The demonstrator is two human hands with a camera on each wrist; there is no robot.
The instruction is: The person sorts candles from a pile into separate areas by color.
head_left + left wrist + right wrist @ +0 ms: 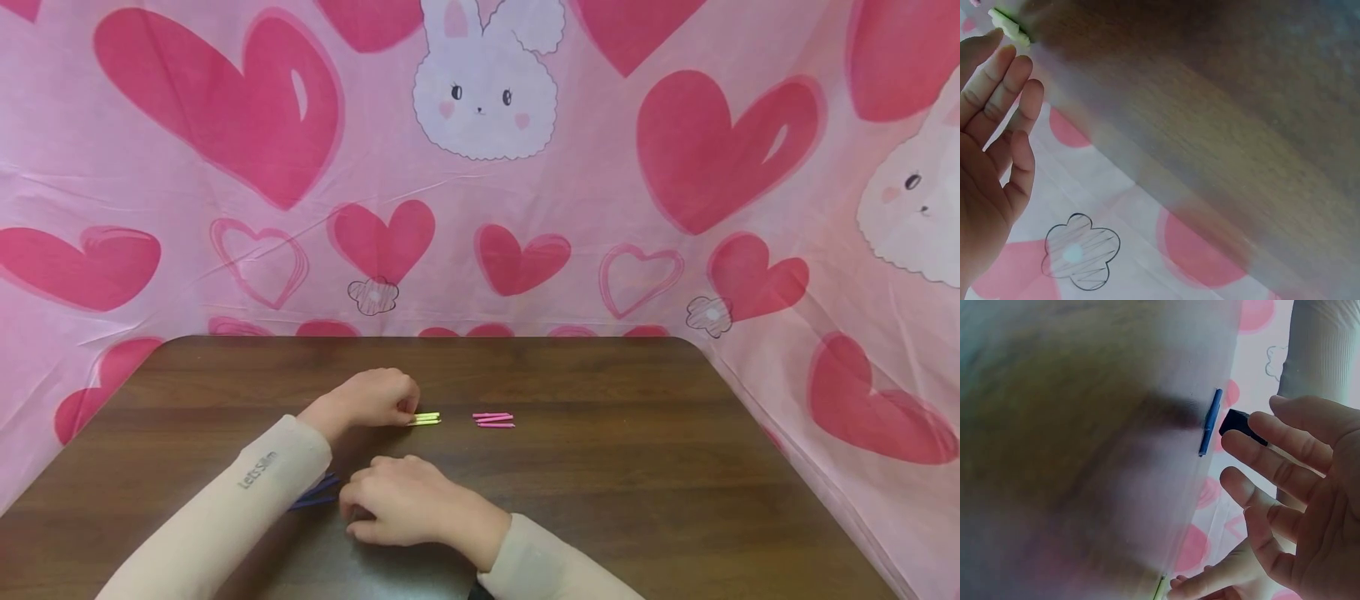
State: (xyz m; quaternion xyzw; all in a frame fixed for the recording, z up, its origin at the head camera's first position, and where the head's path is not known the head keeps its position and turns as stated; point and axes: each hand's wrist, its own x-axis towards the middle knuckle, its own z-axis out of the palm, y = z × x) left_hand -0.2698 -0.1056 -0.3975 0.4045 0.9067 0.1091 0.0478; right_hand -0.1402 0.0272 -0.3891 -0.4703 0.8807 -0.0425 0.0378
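In the head view, a small row of thin yellow-green sticks [429, 418] lies on the wooden table. My left hand [378, 397] is at their left end, with thumb and fingertips close together. The left wrist view shows the left hand's fingers [1013, 78] fairly straight beside the sticks; whether they touch is unclear. Several thin blue sticks [313, 495] lie partly hidden behind the left sleeve. Just right of them is my right hand [412, 502], fingers loosely bent and holding nothing. In the right wrist view, the blue sticks [1211, 422] lie beyond its spread fingers.
Right of the yellow-green ones, a row of thin pink sticks [493, 420] lies on the table [637, 483]. A pink cloth [540, 192] with hearts and rabbits hangs behind the table. The left forearm [217, 508] reaches over the blue sticks.
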